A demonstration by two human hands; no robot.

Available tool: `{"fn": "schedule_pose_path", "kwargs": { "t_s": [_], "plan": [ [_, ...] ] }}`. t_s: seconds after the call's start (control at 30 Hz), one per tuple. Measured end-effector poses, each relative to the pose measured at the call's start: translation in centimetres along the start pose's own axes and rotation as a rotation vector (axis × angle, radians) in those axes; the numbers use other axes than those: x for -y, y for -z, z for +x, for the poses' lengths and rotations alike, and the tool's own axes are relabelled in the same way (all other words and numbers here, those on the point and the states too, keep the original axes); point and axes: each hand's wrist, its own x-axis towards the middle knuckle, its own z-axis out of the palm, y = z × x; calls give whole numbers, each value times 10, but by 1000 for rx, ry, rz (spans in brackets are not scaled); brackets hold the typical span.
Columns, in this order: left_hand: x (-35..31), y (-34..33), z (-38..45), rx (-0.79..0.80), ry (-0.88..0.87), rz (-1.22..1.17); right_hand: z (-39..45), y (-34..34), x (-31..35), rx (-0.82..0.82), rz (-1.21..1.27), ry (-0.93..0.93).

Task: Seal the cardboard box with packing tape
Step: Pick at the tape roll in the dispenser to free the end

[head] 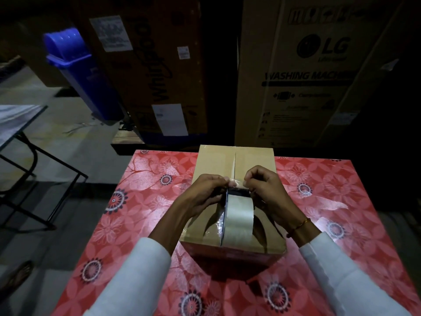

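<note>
My left hand [205, 192] and right hand [267, 190] are both closed, fingertips pinched on the free end of the tape [238, 209], with the roll standing on edge on top of the box [216, 160] between my wrists. The short clear strip I have lifted stretches between my two pinches, just above the centre seam. The box sits in the middle of the table [127, 215], its flaps shut; I cannot tell whether any tape is stuck down on the seam beyond my hands. I think the risk here is the thin film: if I pull unevenly it may split lengthwise or fold back and stick to itself or to my fingers, and then I lose the end. The roll rests loose, so a hard tug could tip it or roll it off the lid. If I lay the strip off the seam, one flap stays unsealed. The table wears a glossy red floral cover, and the box could slide on it as I press. The room is dim: big appliance cartons [293, 71] stand behind, a blue bin [75, 65] at the left, a folding stand [27, 133] nearer me.
</note>
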Motion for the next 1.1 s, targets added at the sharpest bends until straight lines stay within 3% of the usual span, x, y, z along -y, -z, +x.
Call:
{"fn": "schedule_pose_path", "kwargs": {
  "t_s": [0.23,0.37,0.77,1.1],
  "plan": [
    [2,4,-4,129,23,-81,4,-6,-8,-76,-179,79],
    [-1,-4,-3,63,-12,-45,0,-5,-7,-63,-246,135],
    [2,1,-12,82,-93,-223,1,-6,-11,-69,-194,116],
    [5,-5,-13,22,-165,-130,4,-6,-9,-63,-106,54]
  ]
}}
